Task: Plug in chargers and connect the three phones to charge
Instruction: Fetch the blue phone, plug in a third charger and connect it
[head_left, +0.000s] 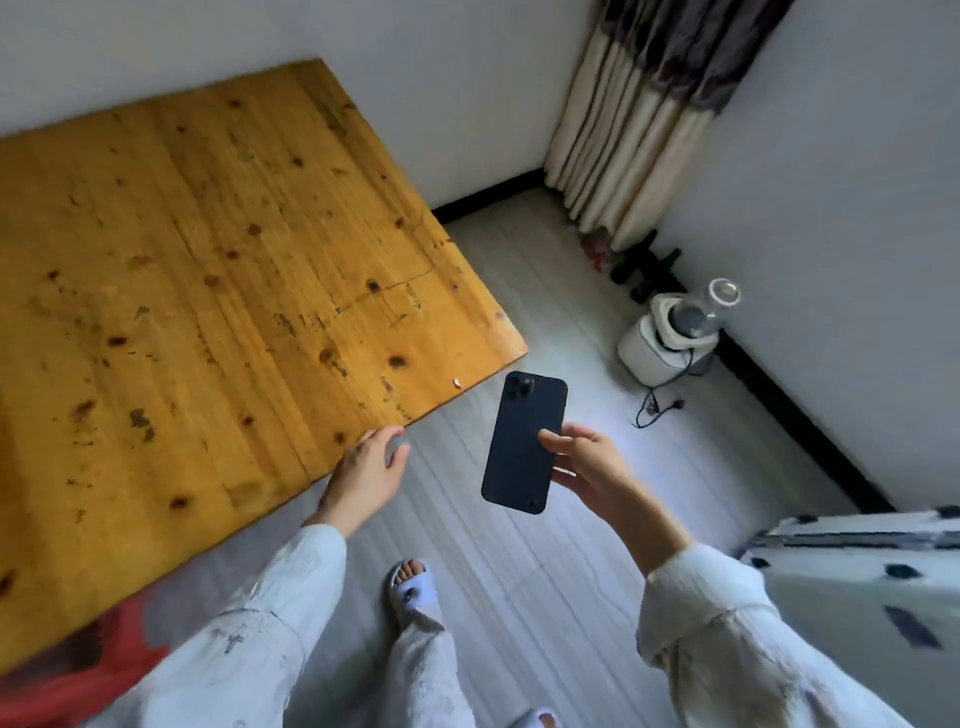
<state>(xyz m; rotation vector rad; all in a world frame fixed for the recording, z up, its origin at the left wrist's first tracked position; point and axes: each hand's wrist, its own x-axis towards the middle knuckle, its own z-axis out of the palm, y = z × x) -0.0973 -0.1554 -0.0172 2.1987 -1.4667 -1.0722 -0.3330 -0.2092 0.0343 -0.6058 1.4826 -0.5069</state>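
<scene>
A dark blue phone (523, 441) hangs in the air over the floor, back side up with its camera cluster at the top. My right hand (587, 470) pinches its right edge between thumb and fingers. My left hand (370, 470) hovers with relaxed fingers just off the near right edge of the wooden table (208, 291) and holds nothing. No charger, cable for a phone or other phone shows in this view.
A white appliance with a clear jar (675, 332) stands on the floor by the right wall, its black cord and plug (657, 408) loose beside it. Curtains (639, 130) hang in the corner. A white spotted surface (857, 561) juts in at right.
</scene>
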